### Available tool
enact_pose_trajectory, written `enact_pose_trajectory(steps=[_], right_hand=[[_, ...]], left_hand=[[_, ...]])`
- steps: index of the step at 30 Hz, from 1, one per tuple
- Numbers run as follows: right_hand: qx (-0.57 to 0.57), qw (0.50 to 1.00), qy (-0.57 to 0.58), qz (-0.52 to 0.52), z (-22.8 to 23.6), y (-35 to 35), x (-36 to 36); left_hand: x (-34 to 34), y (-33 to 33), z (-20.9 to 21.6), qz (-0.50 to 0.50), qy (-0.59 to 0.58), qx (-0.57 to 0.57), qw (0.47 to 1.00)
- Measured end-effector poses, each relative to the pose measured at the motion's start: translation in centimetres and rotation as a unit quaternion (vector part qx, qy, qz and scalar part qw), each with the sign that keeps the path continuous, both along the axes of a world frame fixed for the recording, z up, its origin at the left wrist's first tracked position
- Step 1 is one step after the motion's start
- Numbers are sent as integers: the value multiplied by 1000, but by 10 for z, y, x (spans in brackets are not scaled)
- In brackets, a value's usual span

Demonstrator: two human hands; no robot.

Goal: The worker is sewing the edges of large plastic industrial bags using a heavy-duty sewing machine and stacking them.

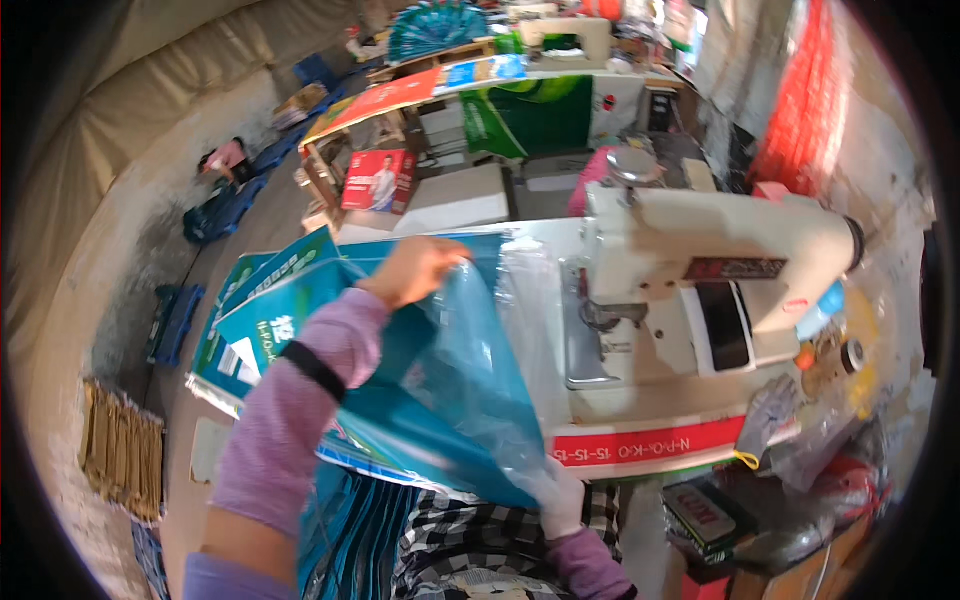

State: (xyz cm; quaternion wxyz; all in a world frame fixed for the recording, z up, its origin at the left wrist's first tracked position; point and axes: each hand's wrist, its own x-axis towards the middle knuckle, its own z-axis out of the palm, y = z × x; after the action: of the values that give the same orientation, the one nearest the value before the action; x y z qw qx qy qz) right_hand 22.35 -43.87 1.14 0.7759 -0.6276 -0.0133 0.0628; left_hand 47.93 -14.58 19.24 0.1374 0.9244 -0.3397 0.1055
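A blue woven bag (pixel 405 345) lies across the table in front of me, with a loose clear plastic liner (pixel 465 350) spread over its right side. My left hand (pixel 412 270) is closed, pinching the upper edge of the liner and bag. Lower down, by the table's front edge, my right hand (pixel 563 503) is closed on the lower end of the liner; the film partly covers its fingers. A stack of printed blue-green bags (pixel 235 350) sits beneath and left of my forearm. Just right of the bag stands a cream sewing machine (pixel 720 230).
Behind the table are a red box (pixel 378 181) and another sewing machine (pixel 570 38). A red-and-white printed sheet (pixel 650 447) lines the front edge. Plastic bags (pixel 800 440) and boxes crowd the right side. Flattened brown bundles (pixel 122 450) lie on the left floor.
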Motion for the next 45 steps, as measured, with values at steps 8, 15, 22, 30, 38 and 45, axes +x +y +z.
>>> enact_pose_trajectory(steps=[8, 15, 22, 30, 38, 45], right_hand=[[-131, 971, -9, -200, 31, -56, -33], [-496, 852, -160, -45, -3, -86, -19], [-269, 959, -5, -90, 4, -84, -36], [-60, 988, 113, -85, -5, -90, -63], [-357, 918, -144, -97, 15, -44, 75], [132, 961, -72, -233, 0, -1, 120]], left_hand=[[54, -129, -106, 9, 165, -155, 974], [56, -141, -151, -6, 49, -262, 964], [47, -114, -95, -173, 97, -25, 980], [43, -136, -94, -156, 81, 12, 984], [-98, -182, 20, -237, 295, 275, 884], [-123, -56, -1, -146, 106, 134, 974]])
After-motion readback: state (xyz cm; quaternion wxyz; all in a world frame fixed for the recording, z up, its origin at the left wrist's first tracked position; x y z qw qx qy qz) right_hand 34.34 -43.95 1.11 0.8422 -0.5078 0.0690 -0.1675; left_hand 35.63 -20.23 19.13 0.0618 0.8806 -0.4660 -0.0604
